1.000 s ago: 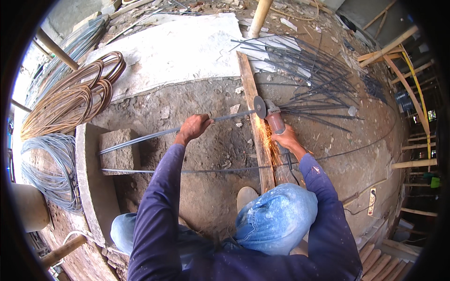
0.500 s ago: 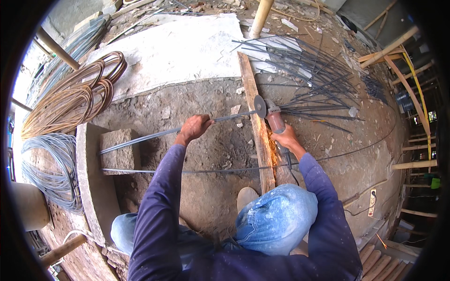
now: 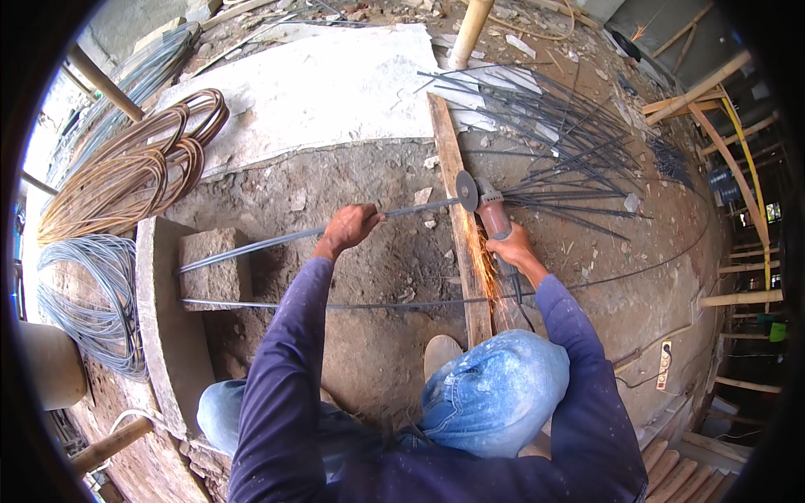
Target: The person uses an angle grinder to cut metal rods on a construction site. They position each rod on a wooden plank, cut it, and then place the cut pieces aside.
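Now, left hand [image 3: 350,228] closed round rods [image 3: 281,243], fist left of plank [image 3: 444,126]. Right hand [image 3: 513,247] wrapped round grinder [image 3: 495,220], disc [image 3: 467,191] on rods, just over plank. Orange sparks [image 3: 485,268] pouring down along plank, toward person! Rods stretch from block [image 3: 214,243] at left across to disc. Lone rod [image 3: 402,304] crosses plank nearer person. Dark pile [image 3: 579,142] fanned out, beyond grinder.

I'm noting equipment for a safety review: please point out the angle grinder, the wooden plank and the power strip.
Angle grinder [image 3: 496,220]: head view, on its reddish-brown body.
Wooden plank [image 3: 446,134]: head view, on its bare far part.
Power strip [image 3: 664,373]: head view, on its pale face.
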`<state>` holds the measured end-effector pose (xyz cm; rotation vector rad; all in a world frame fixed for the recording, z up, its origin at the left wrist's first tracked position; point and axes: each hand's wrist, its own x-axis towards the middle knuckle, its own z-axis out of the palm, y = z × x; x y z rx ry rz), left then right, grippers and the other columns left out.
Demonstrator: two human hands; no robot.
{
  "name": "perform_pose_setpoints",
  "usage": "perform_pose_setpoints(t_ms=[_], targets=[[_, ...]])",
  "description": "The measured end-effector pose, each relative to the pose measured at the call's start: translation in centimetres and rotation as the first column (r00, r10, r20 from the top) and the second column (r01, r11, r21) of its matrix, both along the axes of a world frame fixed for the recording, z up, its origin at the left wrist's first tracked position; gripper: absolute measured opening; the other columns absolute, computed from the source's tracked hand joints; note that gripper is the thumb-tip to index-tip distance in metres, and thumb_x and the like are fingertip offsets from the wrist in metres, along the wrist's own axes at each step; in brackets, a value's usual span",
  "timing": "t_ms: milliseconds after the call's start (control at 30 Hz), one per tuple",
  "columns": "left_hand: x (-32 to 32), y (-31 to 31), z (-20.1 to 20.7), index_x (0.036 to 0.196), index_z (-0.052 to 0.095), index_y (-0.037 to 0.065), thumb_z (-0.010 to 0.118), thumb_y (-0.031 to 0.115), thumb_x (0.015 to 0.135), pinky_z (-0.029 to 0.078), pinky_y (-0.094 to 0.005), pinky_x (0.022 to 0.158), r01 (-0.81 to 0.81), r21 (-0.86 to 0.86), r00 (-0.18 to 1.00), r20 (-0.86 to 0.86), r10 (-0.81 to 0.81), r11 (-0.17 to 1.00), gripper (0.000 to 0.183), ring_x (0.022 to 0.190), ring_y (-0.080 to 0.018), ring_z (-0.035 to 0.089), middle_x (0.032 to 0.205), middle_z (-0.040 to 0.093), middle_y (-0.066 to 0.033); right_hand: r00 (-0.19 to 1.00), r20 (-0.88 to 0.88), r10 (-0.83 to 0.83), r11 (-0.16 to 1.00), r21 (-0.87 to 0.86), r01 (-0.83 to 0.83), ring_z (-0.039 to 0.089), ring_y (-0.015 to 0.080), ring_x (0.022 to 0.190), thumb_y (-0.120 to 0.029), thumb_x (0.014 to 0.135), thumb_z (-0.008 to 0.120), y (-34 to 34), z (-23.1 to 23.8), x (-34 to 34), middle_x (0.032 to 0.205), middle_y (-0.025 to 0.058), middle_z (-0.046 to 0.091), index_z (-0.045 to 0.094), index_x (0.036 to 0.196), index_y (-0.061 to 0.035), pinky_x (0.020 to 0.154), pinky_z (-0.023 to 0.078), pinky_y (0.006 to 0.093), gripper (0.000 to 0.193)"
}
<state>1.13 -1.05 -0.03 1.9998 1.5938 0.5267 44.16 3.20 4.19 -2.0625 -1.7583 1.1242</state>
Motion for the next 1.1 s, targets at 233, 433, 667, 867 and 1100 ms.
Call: perform_pose_setpoints(t_ms=[233, 433, 667, 867, 1100], targets=[[0.0, 0.1, -0.3, 0.099, 0.071, 0.003, 0.065, 0.041, 0.109, 0.054, -0.0556, 0.076, 0.006, 0.034, 1.000, -0.009, -0.006, 0.999, 0.040, 0.084, -0.0450, 0.072, 0.087, 0.074, -0.0208, 0.999, -0.006, 0.038, 0.999, 0.023, -0.038, 0.074, 0.0258, 0.087, -0.027, 0.069, 0.088, 0.2, -0.5, 0.2, 0.098, 0.0132, 0.077, 0.074, 0.111, -0.0034, 0.082, 0.058, 0.0418, 0.050], [0.1, -0.1, 0.1, 0.098, 0.071, 0.004, 0.065, 0.042, 0.109, 0.054, -0.0559, 0.076, -0.008, 0.044, 1.000, -0.025, 0.009, 0.999, 0.039, 0.086, -0.0454, 0.072, 0.089, 0.075, -0.0203, 0.999, 0.007, 0.047, 0.998, 0.036, -0.047, 0.073, 0.0234, 0.087, -0.023, 0.072, 0.088, 0.6, -0.6, 0.0, 0.100, 0.0109, 0.077, 0.073, 0.112, -0.0049, 0.081, 0.058, 0.0418, 0.046], [0.0, 0.0, -0.1, 0.099, 0.071, 0.004, 0.064, 0.042, 0.110, 0.054, -0.0561, 0.076, 0.006, 0.050, 1.000, -0.016, -0.005, 0.999, 0.040, 0.086, -0.0455, 0.072, 0.088, 0.075, -0.0205, 0.999, -0.020, 0.029, 1.000, 0.000, -0.029, 0.072, 0.0244, 0.087, -0.022, 0.074, 0.086, -0.1, -0.9, 0.7, 0.100, 0.0096, 0.076, 0.073, 0.112, -0.0052, 0.081, 0.057, 0.0421, 0.044], [0.1, -0.1, 0.4, 0.101, 0.072, 0.002, 0.064, 0.040, 0.110, 0.054, -0.0551, 0.078, -0.006, 0.014, 1.000, -0.001, 0.006, 1.000, 0.040, 0.087, -0.0464, 0.072, 0.091, 0.075, -0.0221, 0.999, 0.022, 0.049, 0.999, 0.011, -0.049, 0.073, 0.0255, 0.085, -0.024, 0.073, 0.086, 0.6, -0.3, -0.2, 0.097, 0.0097, 0.076, 0.073, 0.113, -0.0048, 0.080, 0.057, 0.0419, 0.046], [0.3, -0.7, -0.2, 0.101, 0.072, 0.001, 0.064, 0.039, 0.110, 0.055, -0.0547, 0.078, 0.008, -0.021, 1.000, -0.006, -0.008, 1.000, 0.039, 0.088, -0.0474, 0.071, 0.091, 0.074, -0.0231, 0.998, -0.067, -0.006, 0.998, -0.064, 0.002, 0.073, 0.0238, 0.084, -0.023, 0.072, 0.087, -0.9, -0.8, 0.7, 0.096, 0.0089, 0.076, 0.072, 0.112, -0.0045, 0.078, 0.057, 0.0413, 0.046]])
